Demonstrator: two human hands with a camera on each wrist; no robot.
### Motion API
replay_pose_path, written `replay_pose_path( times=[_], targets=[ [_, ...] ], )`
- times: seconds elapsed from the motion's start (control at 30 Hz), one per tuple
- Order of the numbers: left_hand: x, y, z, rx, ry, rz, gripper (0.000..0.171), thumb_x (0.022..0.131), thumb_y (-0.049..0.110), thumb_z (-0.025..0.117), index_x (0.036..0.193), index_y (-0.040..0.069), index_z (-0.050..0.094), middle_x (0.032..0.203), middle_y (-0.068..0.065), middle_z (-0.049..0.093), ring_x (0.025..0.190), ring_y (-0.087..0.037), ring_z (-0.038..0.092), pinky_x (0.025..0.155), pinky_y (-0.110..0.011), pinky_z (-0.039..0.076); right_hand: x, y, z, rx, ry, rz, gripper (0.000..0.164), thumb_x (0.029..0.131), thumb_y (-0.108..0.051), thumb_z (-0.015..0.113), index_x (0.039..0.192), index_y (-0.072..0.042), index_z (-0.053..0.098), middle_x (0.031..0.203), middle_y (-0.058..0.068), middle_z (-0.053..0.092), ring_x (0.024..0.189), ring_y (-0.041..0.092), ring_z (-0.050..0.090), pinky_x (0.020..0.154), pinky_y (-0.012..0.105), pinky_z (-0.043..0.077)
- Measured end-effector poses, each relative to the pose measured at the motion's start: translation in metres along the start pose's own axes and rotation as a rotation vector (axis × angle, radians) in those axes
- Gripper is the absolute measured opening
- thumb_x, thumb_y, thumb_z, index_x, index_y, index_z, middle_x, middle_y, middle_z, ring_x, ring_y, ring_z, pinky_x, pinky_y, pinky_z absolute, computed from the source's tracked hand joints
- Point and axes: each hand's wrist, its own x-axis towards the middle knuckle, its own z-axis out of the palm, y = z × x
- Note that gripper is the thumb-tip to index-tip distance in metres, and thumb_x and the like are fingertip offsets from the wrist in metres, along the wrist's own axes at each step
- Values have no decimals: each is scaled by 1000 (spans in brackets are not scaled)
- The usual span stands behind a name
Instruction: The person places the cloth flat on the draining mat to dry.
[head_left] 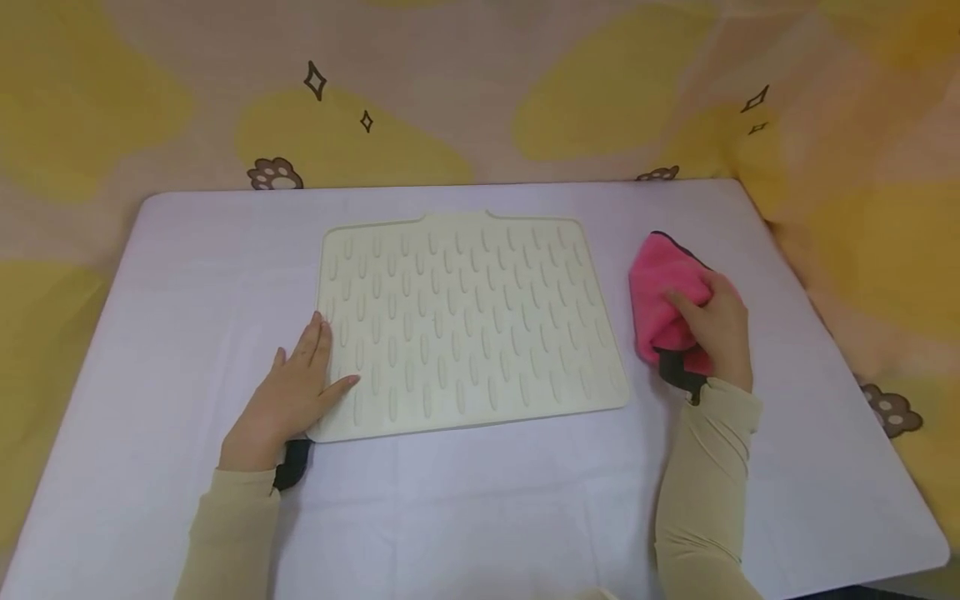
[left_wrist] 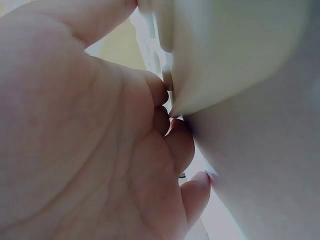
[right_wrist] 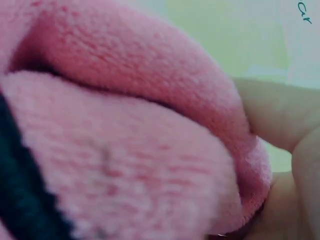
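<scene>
A cream ridged mat (head_left: 465, 329) with a tab on its far edge lies on the table. My left hand (head_left: 288, 396) rests over its near left edge, fingers straight and thumb spread onto the ridges. In the left wrist view, the palm (left_wrist: 85, 145) fills much of the picture, with the fingertips at the rim of the mat (left_wrist: 235, 55). To the right of the mat, my right hand (head_left: 722, 333) pinches a bunched pink cloth (head_left: 654, 287) with dark edging. Folds of plush cloth (right_wrist: 130, 150) fill most of the right wrist view, gripped by fingers (right_wrist: 280, 112) at the right.
A white-covered table (head_left: 480, 525) with rounded corners carries everything. Behind it and along its sides hangs a yellow and beige patterned curtain (head_left: 450, 92) with paw prints. Black wrist straps (head_left: 294, 462) show at both cuffs.
</scene>
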Motion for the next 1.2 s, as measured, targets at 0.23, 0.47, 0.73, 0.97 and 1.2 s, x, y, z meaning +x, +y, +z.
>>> replay_pose_path(
  times=[0.23, 0.47, 0.73, 0.97, 1.2],
  targets=[
    [0, 0, 0, -4, 2, 1, 89, 97, 48, 44, 144, -12, -2, 153, -24, -13, 141, -39, -2, 105, -67, 6, -1, 2, 9, -31, 29, 3, 34, 91, -28, 60, 90, 5, 52, 69, 12, 49, 67, 24, 46, 54, 29, 38],
    [0, 0, 1, -5, -3, 0, 89, 97, 49, 43, 145, -11, -3, 153, -23, -14, 141, -38, -3, 105, -66, 5, 1, 6, 13, -65, 30, -20, 32, 92, -27, 60, 88, 4, 51, 67, 9, 46, 67, 26, 45, 56, 34, 36],
    [-1, 1, -1, -6, -4, -1, 89, 97, 49, 44, 145, -11, -3, 153, -22, -15, 141, -38, -4, 105, -66, 5, 0, 2, 14, -58, 73, -60, 30, 91, -23, 62, 89, 5, 52, 65, 9, 45, 68, 26, 44, 58, 33, 35],
    [-3, 0, -1, -17, 3, 4, 88, 97, 48, 43, 144, -12, -2, 153, -23, -14, 141, -38, -4, 105, -67, 5, -2, -12, 16, -58, 119, -91, 29, 90, -23, 63, 96, 4, 57, 67, 14, 52, 66, 27, 48, 55, 32, 37],
    [-3, 0, -1, -16, 3, 15, 88, 98, 48, 43, 144, -12, -1, 153, -23, -15, 141, -38, -3, 105, -67, 5, -6, -21, 14, 8, 186, -102, 33, 87, -22, 67, 101, 7, 59, 76, 22, 56, 70, 29, 47, 57, 29, 35]
  ],
)
